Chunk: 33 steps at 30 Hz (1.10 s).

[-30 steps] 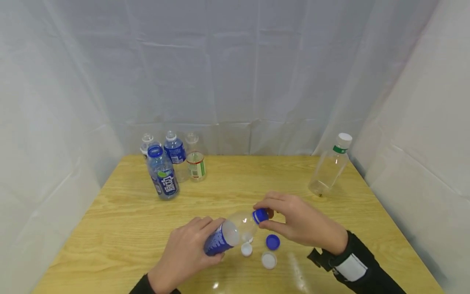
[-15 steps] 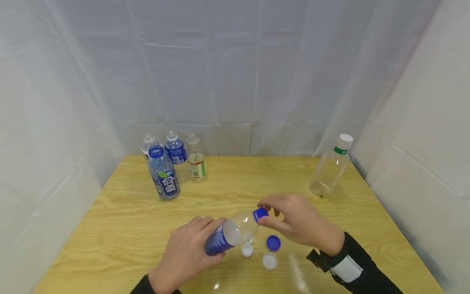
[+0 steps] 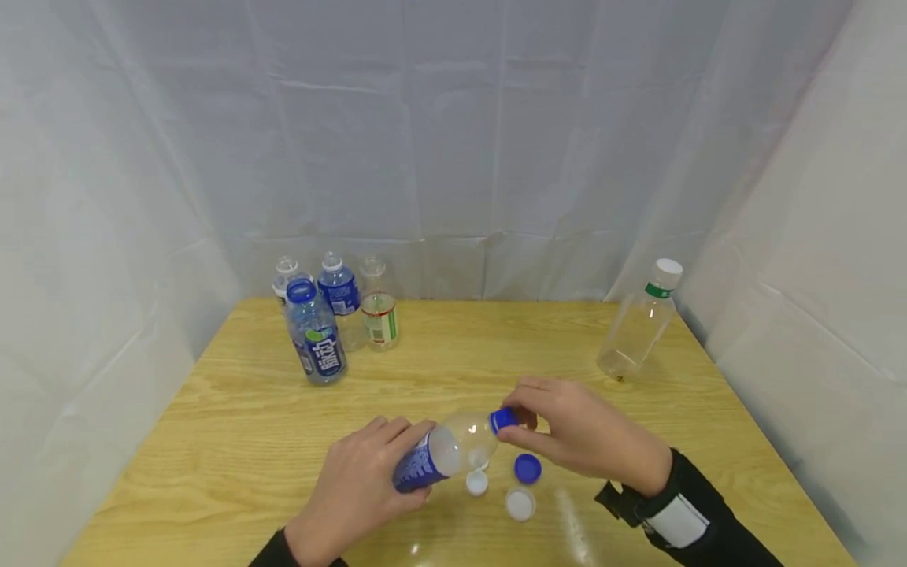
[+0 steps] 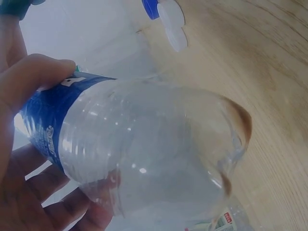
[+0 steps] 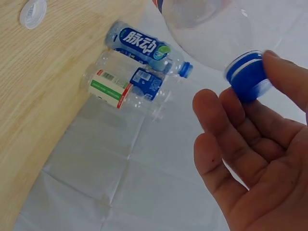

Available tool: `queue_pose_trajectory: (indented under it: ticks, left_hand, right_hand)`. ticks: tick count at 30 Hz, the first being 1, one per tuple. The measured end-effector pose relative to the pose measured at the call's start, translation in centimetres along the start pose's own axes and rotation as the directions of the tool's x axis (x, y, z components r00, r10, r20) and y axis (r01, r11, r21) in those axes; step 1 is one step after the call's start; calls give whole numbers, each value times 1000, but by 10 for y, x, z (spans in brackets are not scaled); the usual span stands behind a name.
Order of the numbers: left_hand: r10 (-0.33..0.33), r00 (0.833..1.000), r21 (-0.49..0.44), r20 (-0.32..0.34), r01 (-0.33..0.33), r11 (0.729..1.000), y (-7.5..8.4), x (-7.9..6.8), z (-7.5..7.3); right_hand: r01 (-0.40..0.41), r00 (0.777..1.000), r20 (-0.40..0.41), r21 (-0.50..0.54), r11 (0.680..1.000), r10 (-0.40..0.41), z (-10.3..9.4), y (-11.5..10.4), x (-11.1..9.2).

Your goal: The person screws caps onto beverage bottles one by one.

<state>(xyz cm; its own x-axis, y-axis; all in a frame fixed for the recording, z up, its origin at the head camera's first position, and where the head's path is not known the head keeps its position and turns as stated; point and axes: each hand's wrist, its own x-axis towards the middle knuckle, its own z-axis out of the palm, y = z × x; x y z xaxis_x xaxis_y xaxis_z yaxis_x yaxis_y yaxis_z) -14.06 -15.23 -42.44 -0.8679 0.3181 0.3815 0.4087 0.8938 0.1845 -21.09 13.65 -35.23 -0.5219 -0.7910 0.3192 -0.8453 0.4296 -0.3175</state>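
A clear plastic bottle with a blue label (image 3: 420, 465) lies tilted in my left hand (image 3: 364, 476), its neck pointing right. Fingers and thumb wrap round the label, while the bare base (image 4: 207, 144) sticks out in the left wrist view. On the neck sits a blue bottle cap (image 3: 503, 420), pinched between the thumb and fingers of my right hand (image 3: 577, 425). In the right wrist view the thumb lies against the cap (image 5: 248, 77). Below on the table are a loose blue cap (image 3: 527, 468), a white cap (image 3: 520, 504) and a smaller white cap (image 3: 477, 482).
Several uncapped bottles stand at the back left of the wooden table (image 3: 212, 441), a blue-tinted bottle (image 3: 316, 339) in front and a green-and-white-labelled bottle (image 3: 379, 319) beside them. A clear bottle with a white cap (image 3: 638, 323) stands back right. White sheeting (image 3: 453, 142) encloses the table.
Half a second ago the right hand's fingers were spread off the cap; now they are round it again. The left hand and bottle stay nearly in place.
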Motion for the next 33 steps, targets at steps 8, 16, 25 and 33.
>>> queue_pose_trajectory:
  ticks: [8, 16, 25, 33]
  left_hand:
    - [10, 1000, 11, -8, -10, 1000, 0, 0, 1]
    - [21, 1000, -6, -3, -21, 1000, -3, -1, 0]
    - [9, 1000, -26, 20, -9, 1000, -1, 0, -1]
    - [7, 1000, -23, -9, -8, 1000, 1, 1, -1]
  right_hand:
    - [-32, 999, -5, -13, 999, 32, 8, 1, 2]
    - [105, 994, -26, 132, 986, -102, 1, 3, -3]
    - [70, 998, -13, 131, 989, -69, 2, -2, -5]
    - [90, 995, -64, 111, 990, -83, 5, -1, -5]
